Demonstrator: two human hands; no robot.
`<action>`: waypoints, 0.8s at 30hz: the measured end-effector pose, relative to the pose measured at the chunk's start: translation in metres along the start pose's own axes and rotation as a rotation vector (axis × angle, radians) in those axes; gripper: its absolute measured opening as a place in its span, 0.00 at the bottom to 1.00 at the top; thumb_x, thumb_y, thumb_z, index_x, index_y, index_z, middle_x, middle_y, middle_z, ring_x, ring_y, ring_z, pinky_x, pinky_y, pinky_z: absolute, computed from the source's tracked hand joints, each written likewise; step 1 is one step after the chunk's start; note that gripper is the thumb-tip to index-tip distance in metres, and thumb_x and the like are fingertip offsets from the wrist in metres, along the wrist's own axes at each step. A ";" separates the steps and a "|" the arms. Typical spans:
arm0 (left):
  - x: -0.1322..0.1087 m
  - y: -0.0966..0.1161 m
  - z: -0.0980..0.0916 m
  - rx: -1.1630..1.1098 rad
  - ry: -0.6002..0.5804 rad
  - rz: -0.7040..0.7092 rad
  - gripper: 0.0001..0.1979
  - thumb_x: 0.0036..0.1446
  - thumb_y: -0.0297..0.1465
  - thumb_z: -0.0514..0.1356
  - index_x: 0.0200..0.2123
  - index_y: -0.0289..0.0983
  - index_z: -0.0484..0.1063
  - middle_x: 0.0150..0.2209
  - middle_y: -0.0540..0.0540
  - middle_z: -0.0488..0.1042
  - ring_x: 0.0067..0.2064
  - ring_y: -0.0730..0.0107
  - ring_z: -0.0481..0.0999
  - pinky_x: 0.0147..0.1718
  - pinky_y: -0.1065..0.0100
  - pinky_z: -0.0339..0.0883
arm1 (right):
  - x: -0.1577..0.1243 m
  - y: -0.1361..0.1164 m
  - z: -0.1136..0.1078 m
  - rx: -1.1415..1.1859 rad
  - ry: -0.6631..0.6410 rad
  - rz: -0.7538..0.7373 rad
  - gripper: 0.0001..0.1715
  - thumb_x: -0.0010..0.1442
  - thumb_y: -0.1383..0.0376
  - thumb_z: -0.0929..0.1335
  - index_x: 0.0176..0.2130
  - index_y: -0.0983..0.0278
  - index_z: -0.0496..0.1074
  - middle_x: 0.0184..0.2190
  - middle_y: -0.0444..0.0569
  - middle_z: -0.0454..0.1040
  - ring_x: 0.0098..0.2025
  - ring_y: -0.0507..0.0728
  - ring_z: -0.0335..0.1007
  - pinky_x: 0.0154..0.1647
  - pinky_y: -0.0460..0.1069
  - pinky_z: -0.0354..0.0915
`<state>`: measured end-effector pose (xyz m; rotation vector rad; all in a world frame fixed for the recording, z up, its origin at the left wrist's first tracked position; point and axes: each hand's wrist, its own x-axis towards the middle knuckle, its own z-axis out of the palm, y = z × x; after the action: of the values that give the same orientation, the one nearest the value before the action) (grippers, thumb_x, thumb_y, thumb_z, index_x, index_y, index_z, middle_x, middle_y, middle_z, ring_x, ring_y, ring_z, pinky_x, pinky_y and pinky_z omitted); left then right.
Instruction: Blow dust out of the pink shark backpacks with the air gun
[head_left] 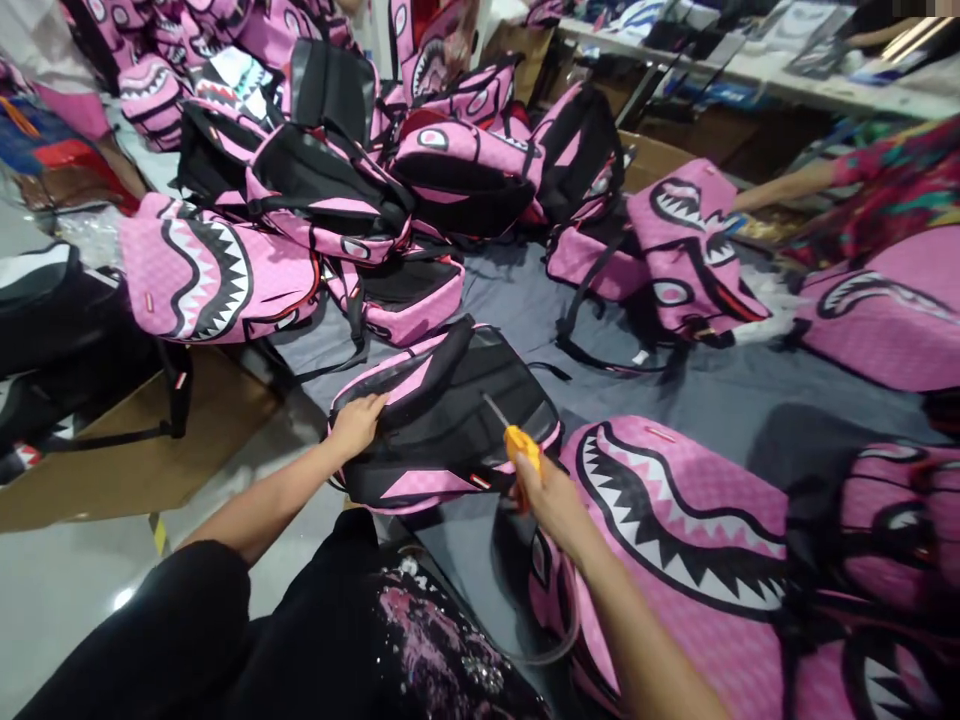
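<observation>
A black and pink backpack (450,420) lies back side up in front of me, its padded back and straps showing. At its left edge my left hand (358,425) has its fingers closed on the pink-edged strap side. Over the right part of the same backpack, my right hand (541,488) is wrapped round an orange air blow gun (523,447). The gun's thin metal nozzle points up and left, above the black panel. A clear hose (551,652) curves below my right forearm.
Large pink shark-mouth backpacks lie at right (682,520) and left (217,275), with a pile of others (322,190) behind. A co-worker's arm (795,185) reaches in at far right beside another pink backpack (694,250). Cardboard (172,440) lies at lower left.
</observation>
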<state>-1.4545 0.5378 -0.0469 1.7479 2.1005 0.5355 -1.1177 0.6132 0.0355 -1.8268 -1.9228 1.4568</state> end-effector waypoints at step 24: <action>0.015 0.018 0.009 -0.250 -0.240 -0.395 0.27 0.66 0.37 0.53 0.67 0.43 0.55 0.47 0.38 0.73 0.44 0.58 0.75 0.45 0.59 0.68 | 0.068 -0.138 -0.007 -0.443 -0.445 0.031 0.28 0.67 0.49 0.58 0.44 0.68 0.74 0.19 0.44 0.68 0.19 0.50 0.60 0.24 0.45 0.56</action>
<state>-1.4377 0.5562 -0.0465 1.1582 2.0319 0.4261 -1.2291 0.6986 0.0983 -1.8050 -2.6196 1.6631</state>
